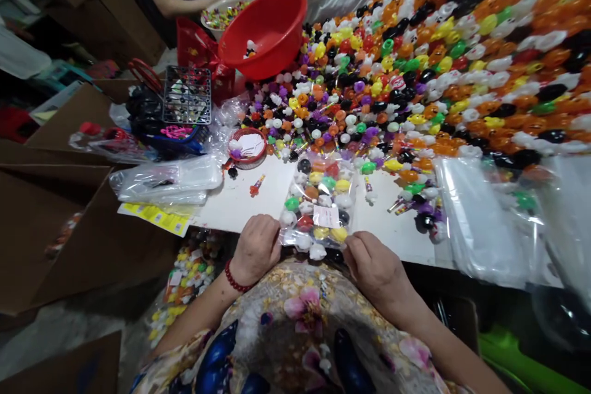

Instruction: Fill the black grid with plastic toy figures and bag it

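Observation:
A clear plastic bag [318, 197] filled with small coloured toys lies flat at the table's front edge, its near end toward my body. Inside it, on top of the toys, shows a small white printed label [325, 217]. My left hand [257, 246] is closed on the bag's near left corner, a red bead bracelet on its wrist. On the near right corner my right hand [373, 263] pinches the plastic with curled fingers. A few white and black toys [317, 251] sit at the near edge between my hands.
A large heap of small toys [369, 86] covers the back and right. Empty clear bags lie in stacks left [170, 178] and right [480, 215]. A small red basket [248, 160] holds white slips. Behind are a red basin [277, 24] and another person's arm [180, 6].

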